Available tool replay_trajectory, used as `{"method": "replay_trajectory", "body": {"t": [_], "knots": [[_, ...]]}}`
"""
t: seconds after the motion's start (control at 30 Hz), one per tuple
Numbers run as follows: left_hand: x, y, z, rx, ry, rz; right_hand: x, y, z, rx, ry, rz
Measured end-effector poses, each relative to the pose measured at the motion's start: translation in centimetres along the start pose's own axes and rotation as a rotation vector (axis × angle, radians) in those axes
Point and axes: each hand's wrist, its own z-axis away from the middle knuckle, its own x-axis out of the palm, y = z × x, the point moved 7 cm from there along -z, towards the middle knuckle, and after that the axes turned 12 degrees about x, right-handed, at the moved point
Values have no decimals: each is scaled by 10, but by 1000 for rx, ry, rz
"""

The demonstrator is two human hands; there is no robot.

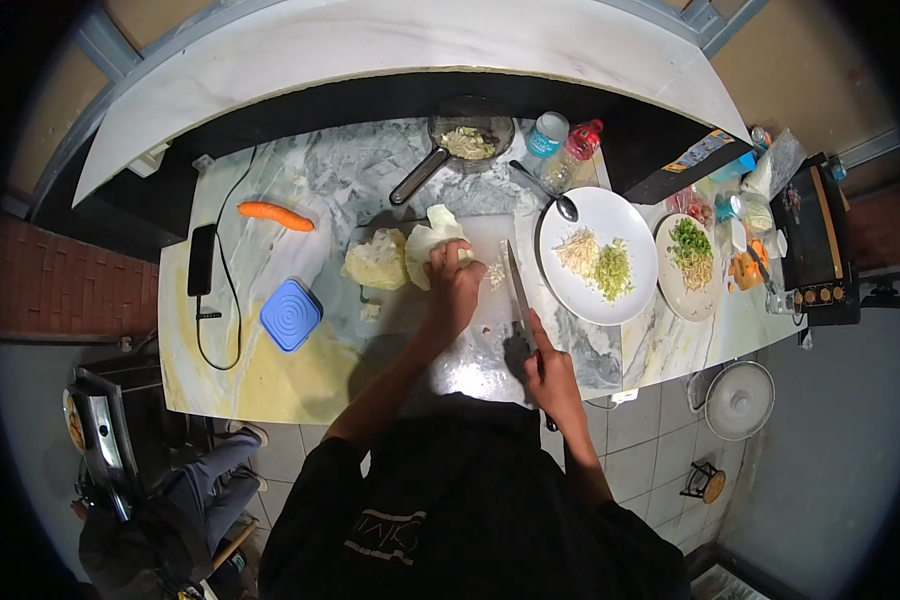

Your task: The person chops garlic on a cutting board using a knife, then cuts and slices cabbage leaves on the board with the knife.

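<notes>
My left hand (454, 286) presses its bent fingertips onto a pale cabbage piece (432, 240) on the light cutting board (400, 310). A second, yellowish cabbage chunk (378, 260) sits just left of it. My right hand (554, 378) is closed around the handle of a kitchen knife (520, 287), whose blade points away from me along the board's right side. Small chopped white bits (496, 272) lie between my left hand and the blade. Right of the knife, a large white plate (598, 308) carries one pale and one light green chopped heap.
A smaller plate (677, 295) with chopped greens stands farther right. At the back are a pan (406, 187), a spoon (567, 208), a jar (547, 136) and a bottle (583, 140). On the left lie a carrot (276, 215), a blue-lidded container (291, 315) and a phone (201, 260). Another person (160, 535) is lower left.
</notes>
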Motion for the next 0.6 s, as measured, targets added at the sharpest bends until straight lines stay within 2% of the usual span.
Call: {"method": "replay_trajectory", "body": {"t": [0.2, 0.27, 0.3, 0.37, 0.4, 0.47, 0.6], "knots": [[-14, -17, 7, 18, 82, 194, -3, -2, 8, 62, -59, -34], [-11, -22, 24, -63, -68, 176, 1, -1, 8, 49, -83, -37], [-23, -18, 25, -66, -67, 172, 5, 0, 9, 38, -106, -39], [-33, -16, 36, -251, -220, 326, 11, 2, 10, 12, -118, -47], [-37, -13, 37, -255, -218, 322, 13, 1, 10, -14, -120, -54], [-31, -11, 44, -339, -359, 300, 16, 2, 10, -8, -142, -39], [-14, -12, 53, -286, -366, 128, 18, 2, 11, -5, -169, -24]]}}
